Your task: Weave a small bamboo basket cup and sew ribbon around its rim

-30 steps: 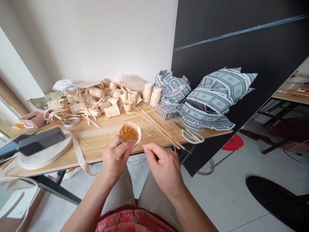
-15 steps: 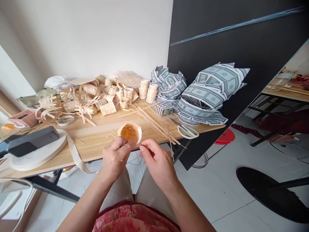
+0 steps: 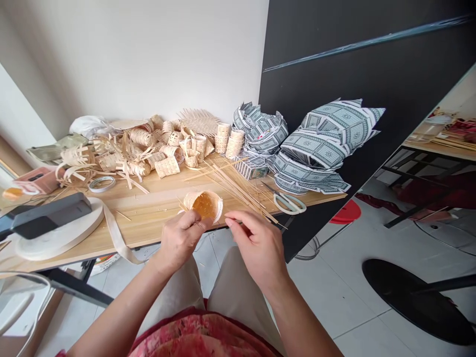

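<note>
My left hand grips a small woven bamboo basket by its near side. The basket lies tilted, its mouth toward me and the right, showing an amber-coloured inside and a pale band along the rim. Just right of that rim, my right hand is closed in a pinch with thumb and forefinger together. Whatever those fingertips hold is too fine to make out. Thin bamboo strips lie on the table beyond my right hand, with white-handled scissors beside them.
Several small woven baskets and loose strips are heaped along the wall. Patterned folded-card pieces are stacked at the right. A roll of pale ribbon lies at the left under a grey device; a tape roll is behind it.
My right hand has drawn away to the right from the basket rim, still pinching. The basket, in my left hand, has shifted slightly to the right and turned a little.
</note>
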Demonstrator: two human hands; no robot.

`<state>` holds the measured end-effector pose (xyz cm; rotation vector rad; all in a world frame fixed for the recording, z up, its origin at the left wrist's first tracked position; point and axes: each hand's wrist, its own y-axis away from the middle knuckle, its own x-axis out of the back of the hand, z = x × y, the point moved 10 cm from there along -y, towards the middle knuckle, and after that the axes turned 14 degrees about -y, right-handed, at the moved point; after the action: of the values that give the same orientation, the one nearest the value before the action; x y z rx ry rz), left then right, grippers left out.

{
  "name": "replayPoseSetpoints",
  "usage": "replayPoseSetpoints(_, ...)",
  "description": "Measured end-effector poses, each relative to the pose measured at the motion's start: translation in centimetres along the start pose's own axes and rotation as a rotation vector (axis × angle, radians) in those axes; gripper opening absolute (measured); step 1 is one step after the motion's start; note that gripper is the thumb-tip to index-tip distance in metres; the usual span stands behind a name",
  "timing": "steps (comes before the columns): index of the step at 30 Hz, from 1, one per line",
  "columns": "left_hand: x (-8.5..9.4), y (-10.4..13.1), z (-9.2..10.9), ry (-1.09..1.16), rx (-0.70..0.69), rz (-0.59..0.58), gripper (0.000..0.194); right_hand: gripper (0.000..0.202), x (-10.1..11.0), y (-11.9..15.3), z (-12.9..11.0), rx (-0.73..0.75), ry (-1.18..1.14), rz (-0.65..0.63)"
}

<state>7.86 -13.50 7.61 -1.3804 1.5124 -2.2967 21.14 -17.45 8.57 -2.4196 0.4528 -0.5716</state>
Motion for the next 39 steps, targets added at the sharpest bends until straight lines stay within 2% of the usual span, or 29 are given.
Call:
replayPoseSetpoints(3,-0.3,-0.3,0.8,-0.037,-0.092,-0.031,0.03,0.015,-0.3,-0.7,-1.3,0.113,0.214,-0.039)
replayPoseSetpoints(7,-1.2,0.0,2.4,-0.094,-0.245,-0.095,0.032,0.014,-2.8,-1.2,-0.3,0.054,0.524,-0.201)
replayPoseSetpoints(9,-1.8,0.2,2.7,-0.147,-0.287,-0.136,0.034,0.018,-3.6,-1.1,0.1,0.045,0.575,-0.24)
replayPoseSetpoints(11,-1.9,0.4,2.9,-0.197,-0.319,-0.156,0.037,0.019,-3.8,-0.9,-0.2,0.085,0.513,-0.225)
replayPoseSetpoints(13,-1.5,0.3,3.0,-0.212,-0.34,-0.154,0.039,0.018,-3.0,-0.8,-0.9,0.135,0.368,-0.144)
replayPoseSetpoints(16,-0.7,-0.3,3.3,-0.119,-0.347,-0.168,0.036,0.017,-0.4,-0.8,-1.5,0.146,0.131,0.038)
replayPoseSetpoints(18,-0.6,-0.6,3.7,0.01,-0.37,-0.227,0.032,0.016,1.4,-0.9,-1.6,0.118,0.06,0.123)
replayPoseSetpoints(20,-1.1,-0.8,4.0,0.116,-0.393,-0.306,0.029,0.015,2.5,-1.1,-1.9,0.085,0.039,0.142)
replayPoseSetpoints(22,-1.7,-1.0,3.7,0.168,-0.36,-0.359,0.028,0.014,3.3,-1.3,-2.4,0.064,-0.026,0.119)
replayPoseSetpoints(24,-2.1,-1.4,2.9,0.235,-0.276,-0.38,0.028,0.012,3.6,-1.5,-2.4,0.009,-0.202,0.091)
replayPoseSetpoints(28,-2.5,-2.3,2.3,0.502,-0.16,-0.413,0.024,0.019,2.0,-2.0,-0.4,-0.249,-0.594,-0.05)
replayPoseSetpoints(30,-2.5,-2.7,2.0,0.599,-0.108,-0.436,0.022,0.019,1.6,-2.5,0.3,-0.29,-0.674,-0.094)
replayPoseSetpoints(33,-2.8,-3.0,1.3,0.697,-0.015,-0.477,0.021,0.015,2.3,-3.5,1.4,-0.261,-0.712,-0.078)
replayPoseSetpoints(36,-3.1,-2.9,0.7,0.784,0.065,-0.525,0.02,0.017,3.4,-3.9,3.2,-0.31,-0.732,-0.057)
replayPoseSetpoints(39,-3.5,-2.5,0.3,0.849,0.122,-0.581,0.02,0.023,6.1,-4.4,4.7,-0.329,-0.811,0.086)
